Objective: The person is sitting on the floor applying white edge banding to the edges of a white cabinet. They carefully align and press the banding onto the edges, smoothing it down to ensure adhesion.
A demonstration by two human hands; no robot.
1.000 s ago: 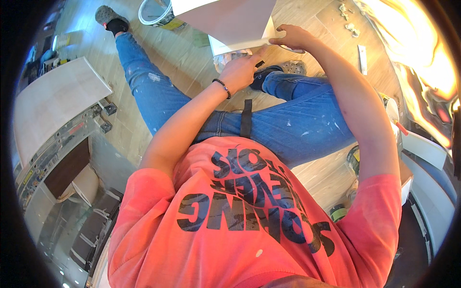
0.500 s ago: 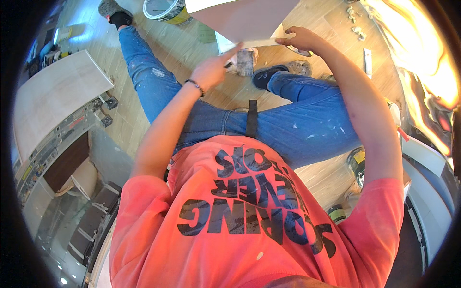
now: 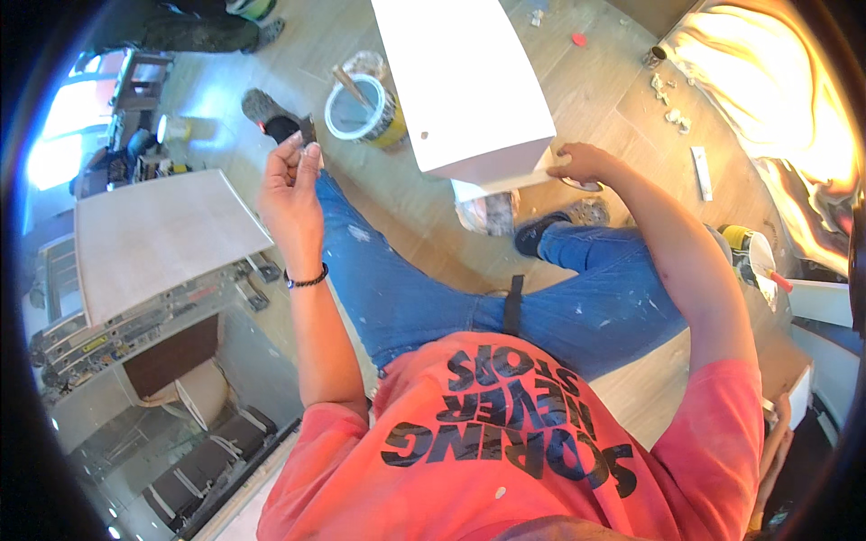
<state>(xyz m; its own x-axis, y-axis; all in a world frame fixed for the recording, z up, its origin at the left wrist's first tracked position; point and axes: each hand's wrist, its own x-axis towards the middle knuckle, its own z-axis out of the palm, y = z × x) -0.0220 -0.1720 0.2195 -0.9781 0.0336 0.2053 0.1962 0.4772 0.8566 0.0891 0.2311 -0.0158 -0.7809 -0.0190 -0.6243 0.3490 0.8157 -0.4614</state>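
A long white board with a folded-looking near end [image 3: 469, 86] extends forward from between my legs. My right hand [image 3: 586, 165] is closed on its near right corner. A pale, round-edged thing shows under that hand; its kind is unclear. My left hand [image 3: 295, 194] is raised to the left of the board, fingertips pinched on a small dark, flat piece [image 3: 309, 135], partly hidden by the fingers. Beyond it stands a bucket of greyish-white paste [image 3: 356, 117] with a wooden-handled tool [image 3: 352, 86] in it. A whitish crumpled wrap [image 3: 487, 212] lies under the board's near end.
At left is a pale-topped stand [image 3: 171, 239] with levels and tools beneath. A bright plastic sheet [image 3: 767, 108] hangs at right, near a white strip [image 3: 701, 173] and a tub with a red-handled tool [image 3: 760, 261]. Another person's leg [image 3: 194, 32] shows far left, another's hand [image 3: 778, 433] lower right.
My left hand has left the board's near edge and risen to the left, now pinching a small dark piece. My right hand stays at the board's corner. The view has shifted, showing more floor ahead.
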